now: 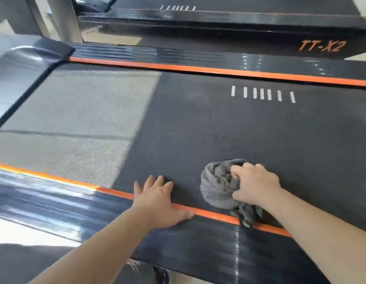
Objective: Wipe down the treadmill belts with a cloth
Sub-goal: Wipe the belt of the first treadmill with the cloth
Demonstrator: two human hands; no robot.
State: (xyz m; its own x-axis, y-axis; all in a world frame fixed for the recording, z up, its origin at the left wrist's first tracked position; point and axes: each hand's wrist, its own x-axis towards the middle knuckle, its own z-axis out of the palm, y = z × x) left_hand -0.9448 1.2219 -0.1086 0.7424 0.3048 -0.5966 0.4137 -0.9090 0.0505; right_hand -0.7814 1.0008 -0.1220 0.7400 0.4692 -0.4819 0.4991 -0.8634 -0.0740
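Cloth (219, 187), grey and bunched into a loose ball, lies on the belt (188, 124) at about 5 o'clock in the view, close to the near stripe (116, 194), which is orange. One dark tail of the cloth trails toward 5 o'clock, across the stripe and onto the ribbed rail (198, 249).

The right hand (255, 185) sits on the cloth's 3 o'clock side. Its fingers are curled into the folds and its thumb presses the lower part, so it grips the cloth.

The left hand (157, 199) lies at 9 o'clock from the cloth, near it but apart. It is flat and spread, with fingers straight on the belt, palm over the stripe, and thumb stretched along the stripe toward the cloth. It holds nothing.

A pale sunlit patch (75, 119) covers the belt's 9 o'clock side, and the rest is in shade. Seven white marks (262, 94) stand in a row on the belt at 1 o'clock from the cloth, near the far stripe (198, 69). A glossy cover (24, 64) sits at the belt's 10 o'clock end.

At 12 o'clock a second treadmill (219, 31) runs parallel, with its far belt (260, 5) showing on top. Its side carries orange lettering (321, 46) reading "TT-X2".
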